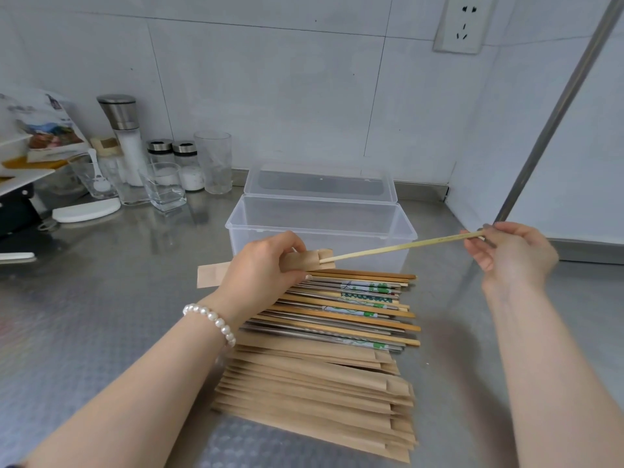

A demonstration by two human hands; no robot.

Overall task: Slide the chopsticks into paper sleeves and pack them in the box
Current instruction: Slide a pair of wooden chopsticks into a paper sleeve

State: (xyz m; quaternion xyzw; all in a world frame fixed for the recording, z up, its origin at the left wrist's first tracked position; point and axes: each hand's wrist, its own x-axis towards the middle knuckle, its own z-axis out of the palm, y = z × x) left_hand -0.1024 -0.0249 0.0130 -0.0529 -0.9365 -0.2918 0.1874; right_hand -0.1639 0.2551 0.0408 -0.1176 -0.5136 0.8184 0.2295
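Left hand (266, 265) grips the sleeve (304, 261) mouth toward 3 o'clock; right hand (506, 251) pinches the chopstick (398, 246) far end, probably for aim.

Bare counter (101, 298) lies open at left — jars and glasses (175, 167) crowd its back corner.

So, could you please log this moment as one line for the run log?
left hand: holds paper sleeve | right hand: pinches chopstick, tip at sleeve mouth | box: open, nothing visible inside | step: inserting
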